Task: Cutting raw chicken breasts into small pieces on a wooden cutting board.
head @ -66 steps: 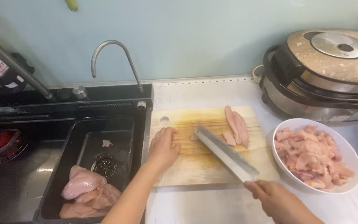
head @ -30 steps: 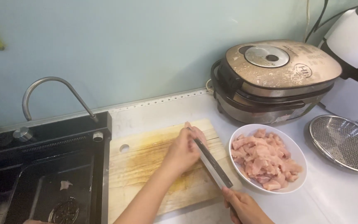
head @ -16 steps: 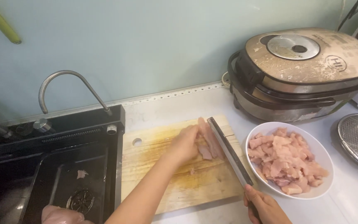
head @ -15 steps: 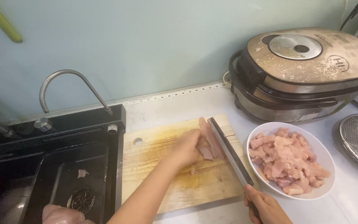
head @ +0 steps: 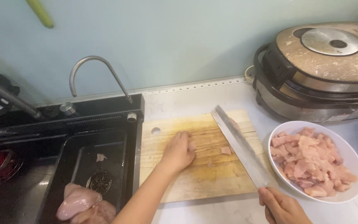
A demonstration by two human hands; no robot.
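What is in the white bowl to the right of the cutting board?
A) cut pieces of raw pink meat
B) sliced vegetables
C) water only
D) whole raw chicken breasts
A: the white bowl beside the cutting board is heaped with small pink meat pieces.

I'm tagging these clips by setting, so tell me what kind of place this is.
Most likely a home kitchen counter: a black sink with a curved metal tap, a worn wooden chopping board, and a white bowl of cut raw meat beside a metal-lidded electric cooker.
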